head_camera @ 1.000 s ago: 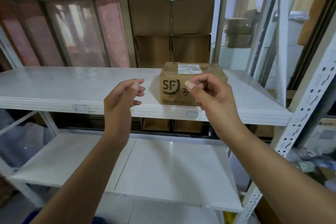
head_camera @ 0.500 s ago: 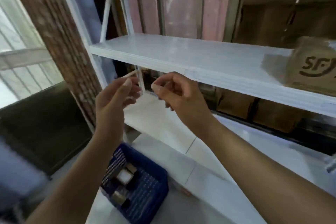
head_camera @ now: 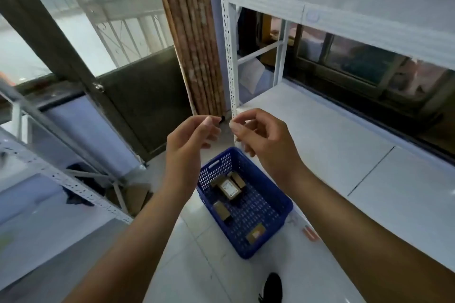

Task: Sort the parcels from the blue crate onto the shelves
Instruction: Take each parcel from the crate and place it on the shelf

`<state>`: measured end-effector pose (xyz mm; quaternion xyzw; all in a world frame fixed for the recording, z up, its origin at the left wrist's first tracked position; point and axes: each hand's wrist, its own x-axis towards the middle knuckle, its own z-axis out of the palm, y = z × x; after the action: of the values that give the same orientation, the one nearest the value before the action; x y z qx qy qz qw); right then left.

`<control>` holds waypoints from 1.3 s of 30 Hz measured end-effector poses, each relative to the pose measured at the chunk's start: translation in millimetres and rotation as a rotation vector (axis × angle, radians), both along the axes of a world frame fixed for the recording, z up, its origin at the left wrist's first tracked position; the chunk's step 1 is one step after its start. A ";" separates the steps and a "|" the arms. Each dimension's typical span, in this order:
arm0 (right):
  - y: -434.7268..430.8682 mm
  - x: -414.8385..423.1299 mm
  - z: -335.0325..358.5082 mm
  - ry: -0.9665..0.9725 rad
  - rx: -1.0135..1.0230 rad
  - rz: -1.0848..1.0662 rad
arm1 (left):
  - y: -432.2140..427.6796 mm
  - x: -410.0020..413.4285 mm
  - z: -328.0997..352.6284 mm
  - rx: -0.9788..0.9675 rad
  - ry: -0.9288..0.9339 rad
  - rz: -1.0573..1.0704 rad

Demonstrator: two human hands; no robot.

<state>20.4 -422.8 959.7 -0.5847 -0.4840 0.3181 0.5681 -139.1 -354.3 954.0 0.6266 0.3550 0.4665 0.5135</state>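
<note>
Step in hand, as judged: picking a parcel from the blue crate (head_camera: pixel 216 167), which stands on the floor at 6 o'clock below both hands and holds several parcels (head_camera: pixel 230 189). The left hand (head_camera: pixel 189 140) and right hand (head_camera: pixel 261 140) hover above it, fingers loosely curled, holding nothing. The next move calls for reaching down, gripping one parcel and lifting it toward the shelves (head_camera: pixel 344 2) at 2 o'clock.

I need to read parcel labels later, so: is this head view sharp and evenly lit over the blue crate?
Head view: the labelled parcel in the blue crate is fairly sharp, though its print is too small to read; the window glares white at upper left; the left edge smears; wide-angle distortion bends the shelf upright.
</note>
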 end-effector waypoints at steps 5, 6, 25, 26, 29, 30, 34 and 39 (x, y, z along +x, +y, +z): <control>60.5 3.4 -41.7 0.051 -0.105 -0.001 | 58.3 4.8 -39.2 -0.074 0.074 0.017; 72.8 6.3 -49.0 0.061 -0.121 0.001 | 71.4 7.9 -46.0 -0.089 0.083 0.018; 288.2 54.6 -154.2 0.263 -0.306 -0.405 | 344.0 98.1 -156.5 -0.271 0.269 -0.420; 297.0 52.8 -162.4 0.286 -0.309 -0.462 | 358.5 102.7 -164.6 -0.284 0.281 -0.464; 317.2 45.3 -189.7 0.368 -0.320 -0.610 | 396.9 116.2 -192.4 -0.305 0.338 -0.606; 321.9 43.0 -199.7 0.389 -0.332 -0.648 | 405.7 120.0 -201.8 -0.315 0.353 -0.644; 335.5 36.8 -253.1 0.496 -0.388 -0.771 | 420.1 130.3 -252.8 -0.393 0.425 -0.736; 344.1 28.2 -346.8 0.578 -0.470 -0.839 | 421.2 129.8 -346.0 -0.467 0.501 -0.803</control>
<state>48.6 -78.7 612.9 -0.7269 0.0497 0.3114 0.6101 -9.3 66.9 608.1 0.6745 0.2932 -0.0227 0.6772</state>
